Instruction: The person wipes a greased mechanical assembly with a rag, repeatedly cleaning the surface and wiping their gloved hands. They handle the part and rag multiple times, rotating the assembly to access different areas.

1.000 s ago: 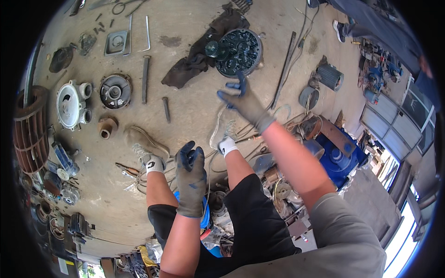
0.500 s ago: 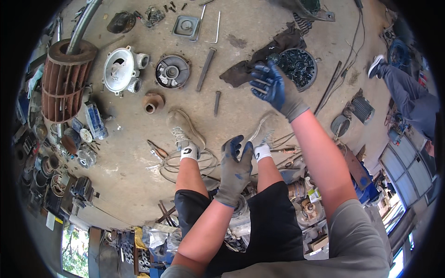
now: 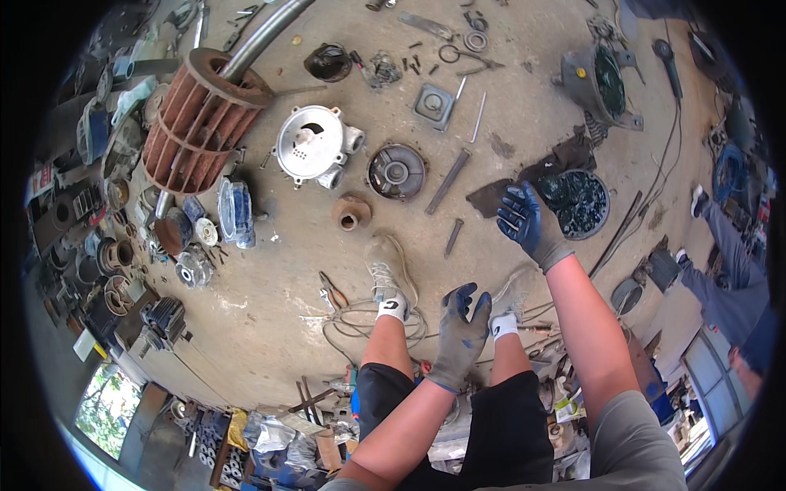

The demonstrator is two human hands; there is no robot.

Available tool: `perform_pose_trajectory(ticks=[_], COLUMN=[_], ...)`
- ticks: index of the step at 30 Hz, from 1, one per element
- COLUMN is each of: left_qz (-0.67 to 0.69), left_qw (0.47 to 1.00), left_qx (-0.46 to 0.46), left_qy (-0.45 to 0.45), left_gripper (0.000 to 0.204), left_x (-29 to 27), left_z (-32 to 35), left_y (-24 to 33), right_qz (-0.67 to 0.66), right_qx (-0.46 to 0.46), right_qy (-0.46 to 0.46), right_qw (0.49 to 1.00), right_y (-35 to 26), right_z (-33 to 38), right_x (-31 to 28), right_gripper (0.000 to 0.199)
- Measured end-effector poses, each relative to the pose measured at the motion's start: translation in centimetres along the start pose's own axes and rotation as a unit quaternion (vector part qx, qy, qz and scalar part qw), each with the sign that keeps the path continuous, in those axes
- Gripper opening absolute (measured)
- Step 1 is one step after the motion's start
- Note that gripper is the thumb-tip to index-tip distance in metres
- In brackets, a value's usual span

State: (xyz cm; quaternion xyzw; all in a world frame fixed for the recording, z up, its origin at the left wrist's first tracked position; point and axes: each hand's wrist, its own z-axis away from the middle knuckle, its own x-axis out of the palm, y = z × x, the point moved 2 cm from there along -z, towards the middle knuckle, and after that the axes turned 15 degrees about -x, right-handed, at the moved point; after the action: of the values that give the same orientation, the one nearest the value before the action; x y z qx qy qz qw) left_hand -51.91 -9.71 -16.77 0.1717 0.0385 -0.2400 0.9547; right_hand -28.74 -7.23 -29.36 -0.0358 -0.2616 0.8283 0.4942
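Round dark motor stator (image 3: 578, 203) lies on the concrete floor (image 3: 270, 286), just beside the gloved right hand (image 3: 524, 222), whose fingers are spread and empty above a dark rag (image 3: 524, 176). Left hand (image 3: 458, 340), gloved, hangs open between the knees, holding nothing.

The right hand (image 3: 524, 222), in a blue-palmed glove, reaches out with fingers spread and holds nothing, just beside a round dark motor stator (image 3: 578, 203) lying on a dark rag (image 3: 524, 176) on the concrete floor (image 3: 270, 286). The left hand (image 3: 460, 335), gloved in grey, hangs open above the person's legs. Further off lie a silver pump housing (image 3: 313, 147), a rusty fan wheel (image 3: 201, 119), a round dark cover (image 3: 396, 172) and pliers (image 3: 332, 290).
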Motion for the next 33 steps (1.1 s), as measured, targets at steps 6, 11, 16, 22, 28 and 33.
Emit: perform_pose_trajectory(ticks=[6,11,16,22,28,33], left_qz=[0.019,0.077,0.111,0.009,0.17,0.093], left_qw=[1.0,0.996,0.992,0.993,0.975,0.947], left_qx=[-0.011,-0.036,-0.015,0.042,0.05,0.164], left_qy=[0.002,0.026,0.051,0.112,0.134,0.259], left_gripper=[0.046,0.059,0.067,0.072,0.083,0.083], left_x=[-1.4,-3.6,-5.2,-7.5,-9.7,-15.5], left_z=[-0.2,-0.7,-1.2,-2.5,-2.8,-2.4], left_y=[1.8,3.8,3.9,5.4,7.9,5.3], right_qz=[0.082,0.489,0.708,0.774,0.779,0.77], right_qx=[-0.023,-0.205,-0.358,-0.309,-0.173,-0.175], right_qy=[-0.018,-0.112,-0.183,-0.18,-0.187,-0.166], right_qw=[0.996,0.84,0.58,0.523,0.573,0.591], right_y=[-1.5,-1.6,-1.6,-0.6,-3.3,-9.4], right_z=[-1.1,-2.2,-8.4,-13.7,-4.3,8.6], right_x=[5.6,12.9,19.9,27.8,24.7,14.6], right_gripper=[0.049,0.076,0.099,0.117,0.125,0.132])
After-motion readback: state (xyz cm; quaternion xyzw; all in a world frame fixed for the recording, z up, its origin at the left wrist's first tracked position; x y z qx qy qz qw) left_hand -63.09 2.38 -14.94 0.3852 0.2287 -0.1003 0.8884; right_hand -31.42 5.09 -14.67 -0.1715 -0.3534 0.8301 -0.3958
